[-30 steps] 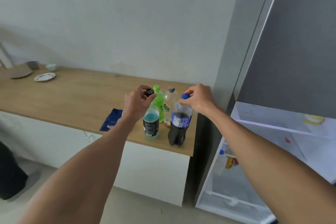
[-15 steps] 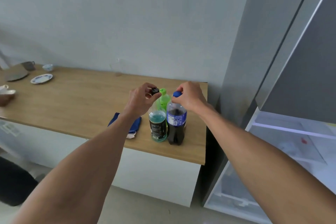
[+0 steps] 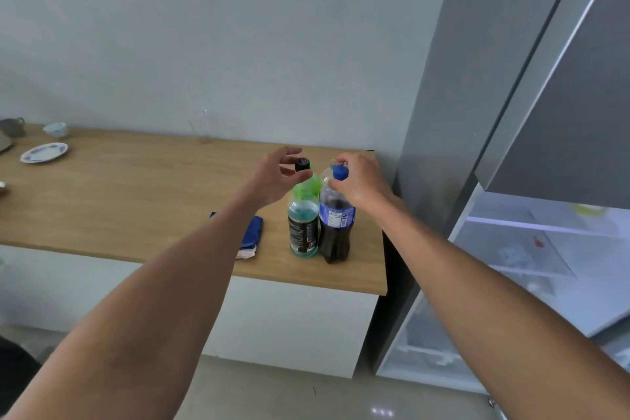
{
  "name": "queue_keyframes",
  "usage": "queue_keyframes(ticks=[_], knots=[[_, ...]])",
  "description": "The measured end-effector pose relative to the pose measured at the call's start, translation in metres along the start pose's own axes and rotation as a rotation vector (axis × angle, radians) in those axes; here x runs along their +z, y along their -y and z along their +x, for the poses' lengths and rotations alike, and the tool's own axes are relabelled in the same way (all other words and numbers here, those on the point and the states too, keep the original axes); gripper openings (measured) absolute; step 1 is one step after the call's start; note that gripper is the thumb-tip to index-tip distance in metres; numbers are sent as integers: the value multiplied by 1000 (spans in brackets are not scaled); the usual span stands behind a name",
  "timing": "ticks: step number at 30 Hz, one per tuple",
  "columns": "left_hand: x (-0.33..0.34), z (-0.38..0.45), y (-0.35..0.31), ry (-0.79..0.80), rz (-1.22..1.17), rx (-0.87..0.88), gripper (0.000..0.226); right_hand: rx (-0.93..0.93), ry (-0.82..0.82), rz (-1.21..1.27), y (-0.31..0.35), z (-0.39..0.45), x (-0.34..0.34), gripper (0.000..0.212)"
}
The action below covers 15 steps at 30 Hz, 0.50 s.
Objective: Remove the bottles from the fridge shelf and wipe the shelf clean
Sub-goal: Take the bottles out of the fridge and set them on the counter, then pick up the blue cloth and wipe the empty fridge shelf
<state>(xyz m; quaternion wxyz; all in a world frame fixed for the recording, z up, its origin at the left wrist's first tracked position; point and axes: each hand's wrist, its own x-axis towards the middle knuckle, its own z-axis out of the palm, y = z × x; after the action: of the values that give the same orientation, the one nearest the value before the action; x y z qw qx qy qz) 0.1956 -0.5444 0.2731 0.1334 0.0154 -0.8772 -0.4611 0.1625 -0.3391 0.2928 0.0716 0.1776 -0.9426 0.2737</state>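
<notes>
A teal drink bottle [image 3: 303,232] with a black cap and a dark cola bottle [image 3: 335,232] with a blue cap stand side by side on the wooden counter [image 3: 136,201]. My left hand [image 3: 276,177] pinches the black cap between thumb and forefinger. My right hand [image 3: 363,181] curls over the blue cap. A green bottle [image 3: 306,188] and a clear bottle [image 3: 326,171] stand just behind them, mostly hidden. A folded blue cloth [image 3: 253,232] lies left of the bottles. The open fridge's white shelf [image 3: 531,227] at the right has a red spot on it.
A patterned plate [image 3: 44,152], a small cup [image 3: 55,129] and a grey mug [image 3: 13,126] sit at the counter's far left. The grey fridge door [image 3: 579,78] rises at the right. A yellowish item [image 3: 589,210] rests at the shelf's back.
Both bottles stay upright on the counter with my hands at their caps. My view has swung right and closer, so the counter's right end and the fridge shelf fill more of the frame.
</notes>
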Motion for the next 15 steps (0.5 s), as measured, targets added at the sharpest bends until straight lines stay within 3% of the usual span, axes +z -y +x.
queue_keyframes(ticks=[3,5,10,15], knots=[[-17,-13,7,-18,0,-41,68,-214,-233,-101,20,-15,1,30],[-30,-27,20,-40,47,-87,64,-348,-228,-4,37,-22,13,22],[-62,-55,89,-53,128,-301,57,-420,8,214,66,-29,79,17],[-99,-67,184,-13,248,-616,60,-234,377,233,86,3,191,33]])
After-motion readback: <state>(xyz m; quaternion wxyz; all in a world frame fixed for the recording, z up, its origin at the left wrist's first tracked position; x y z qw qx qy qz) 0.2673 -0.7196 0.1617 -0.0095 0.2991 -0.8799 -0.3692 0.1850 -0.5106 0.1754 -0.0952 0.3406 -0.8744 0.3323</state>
